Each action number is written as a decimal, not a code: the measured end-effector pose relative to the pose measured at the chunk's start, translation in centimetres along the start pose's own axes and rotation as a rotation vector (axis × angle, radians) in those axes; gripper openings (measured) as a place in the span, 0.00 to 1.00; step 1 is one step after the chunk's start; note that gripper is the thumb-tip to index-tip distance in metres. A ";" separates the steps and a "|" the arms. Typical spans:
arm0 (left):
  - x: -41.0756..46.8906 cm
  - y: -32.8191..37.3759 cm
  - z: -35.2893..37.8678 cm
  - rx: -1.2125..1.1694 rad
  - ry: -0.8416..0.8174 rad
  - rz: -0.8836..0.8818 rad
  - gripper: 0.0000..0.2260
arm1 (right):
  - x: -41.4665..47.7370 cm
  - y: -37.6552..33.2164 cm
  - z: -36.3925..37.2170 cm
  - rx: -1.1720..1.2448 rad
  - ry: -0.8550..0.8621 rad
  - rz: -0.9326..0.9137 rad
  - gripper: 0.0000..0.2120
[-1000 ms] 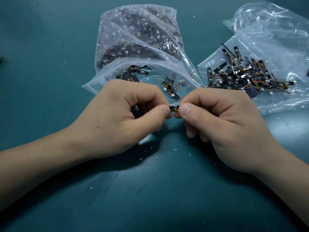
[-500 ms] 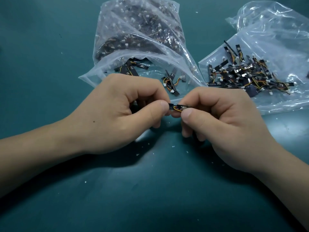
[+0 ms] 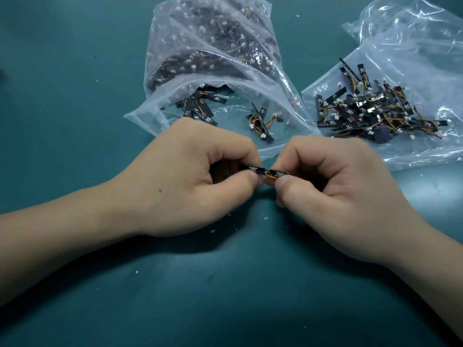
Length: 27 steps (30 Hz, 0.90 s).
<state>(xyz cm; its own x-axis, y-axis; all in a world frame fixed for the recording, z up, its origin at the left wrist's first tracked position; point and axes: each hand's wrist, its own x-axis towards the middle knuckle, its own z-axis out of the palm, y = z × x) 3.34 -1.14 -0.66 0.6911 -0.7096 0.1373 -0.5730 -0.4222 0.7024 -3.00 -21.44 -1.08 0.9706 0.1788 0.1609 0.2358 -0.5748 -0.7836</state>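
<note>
Since a second ago your hands have drawn slightly apart, baring more of the black strip and its orange wires. Your left hand and right hand each pinch one end between thumb and forefinger, just above the table, near the open bag. You seem to be easing the ends apart, so grip close to the joint and pull straight, sparing the wires.
</note>
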 end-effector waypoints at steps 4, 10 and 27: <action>0.0 -0.4 -0.3 0.016 -0.040 0.056 0.10 | -0.1 -0.2 0.2 -0.076 -0.004 -0.021 0.05; 0.2 -0.8 -0.3 -0.029 -0.076 0.071 0.13 | -0.1 -0.2 0.3 -0.147 0.011 -0.028 0.05; 0.2 -0.6 -0.4 -0.038 -0.057 0.097 0.10 | 0.0 0.0 0.3 -0.178 0.022 -0.052 0.06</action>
<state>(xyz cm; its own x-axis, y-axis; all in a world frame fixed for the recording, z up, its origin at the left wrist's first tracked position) 3.95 -0.83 -0.77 0.6065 -0.7775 0.1664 -0.6177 -0.3290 0.7143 -3.06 -21.20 -1.23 0.9572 0.1956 0.2132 0.2886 -0.6977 -0.6557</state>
